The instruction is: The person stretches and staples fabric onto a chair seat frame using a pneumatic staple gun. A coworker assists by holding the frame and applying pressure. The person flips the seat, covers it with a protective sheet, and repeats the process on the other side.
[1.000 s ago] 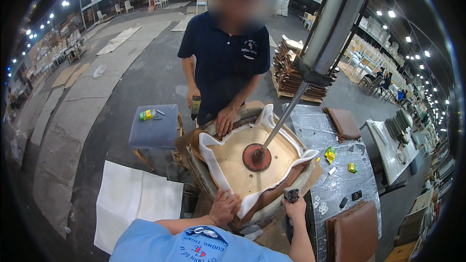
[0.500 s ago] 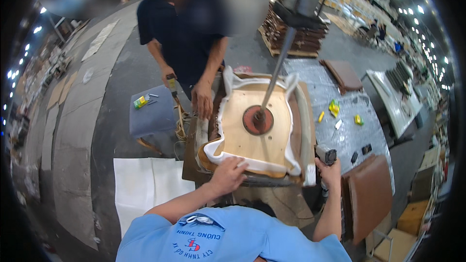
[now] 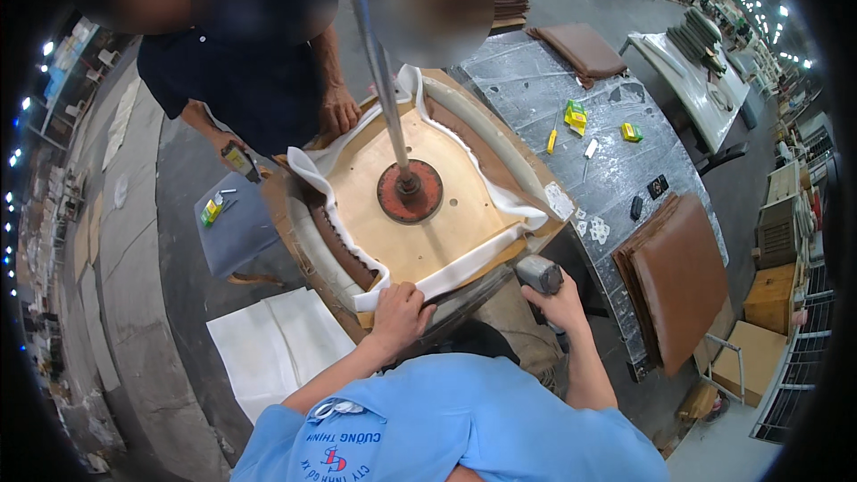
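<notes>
- Curled the left hand point(image 3: 398, 314) with bent fingers over the near-left corner of a soft white foam strip point(image 3: 473, 261); could not tell whether pinching it.
- Gripped a rounded grey metal handheld tool point(image 3: 539, 274) in the right hand point(image 3: 561, 303), near the strip's near edge.
- Saw flat brown leather-like pads point(image 3: 683, 277) stacked on the plastic-covered table point(image 3: 536, 94) at right.
- Had a pale wooden panel point(image 3: 455, 236) lying flat inside the strip, beneath a round red disc point(image 3: 393, 201) on a metal rod point(image 3: 379, 71).
- Saw beyond, at left, a co-worker's hand point(image 3: 220, 142) holding a yellow-and-black tool point(image 3: 237, 160).
</notes>
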The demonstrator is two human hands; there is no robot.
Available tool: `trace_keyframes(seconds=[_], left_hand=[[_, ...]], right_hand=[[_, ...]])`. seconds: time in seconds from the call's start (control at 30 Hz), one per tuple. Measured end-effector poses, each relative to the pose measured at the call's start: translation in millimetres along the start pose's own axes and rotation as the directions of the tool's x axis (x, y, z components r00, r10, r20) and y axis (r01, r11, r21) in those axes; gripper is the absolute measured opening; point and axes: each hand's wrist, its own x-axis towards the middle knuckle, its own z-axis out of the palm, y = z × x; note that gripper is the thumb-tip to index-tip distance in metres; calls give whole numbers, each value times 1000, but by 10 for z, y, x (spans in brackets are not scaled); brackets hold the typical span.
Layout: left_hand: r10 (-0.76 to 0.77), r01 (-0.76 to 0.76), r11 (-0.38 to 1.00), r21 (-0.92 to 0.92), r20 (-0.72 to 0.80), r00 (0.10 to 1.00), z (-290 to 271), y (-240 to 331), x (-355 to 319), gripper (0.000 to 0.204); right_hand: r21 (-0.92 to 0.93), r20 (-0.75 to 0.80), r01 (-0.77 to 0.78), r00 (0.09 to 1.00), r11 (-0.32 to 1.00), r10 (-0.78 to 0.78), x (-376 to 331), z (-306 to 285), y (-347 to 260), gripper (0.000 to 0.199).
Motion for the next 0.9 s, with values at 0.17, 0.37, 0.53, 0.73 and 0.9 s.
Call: trace_keyframes(seconds=[0.17,0.37,0.53,0.73,0.9], left_hand=[[-97,79,991,110,164,982,-44,22,142,30],[-61,41,996,74,281,958,-92,-20,198,28],[-92,70,995,70,393,915,-215,88,309,29],[2,13,996,-87,171,985,186,540,1202,33],[31,-17,999,-49,293,956,511,598,1707,32]], right_hand=[[-58,71,38,997,998,-34,385,-181,52,66],[-108,200,85,978,990,-62,578,-294,25,65],[55,242,-11,970,998,-3,623,-332,61,63],[69,234,-10,972,998,-6,666,-348,93,64],[89,191,-17,981,996,-1,614,-295,59,63]])
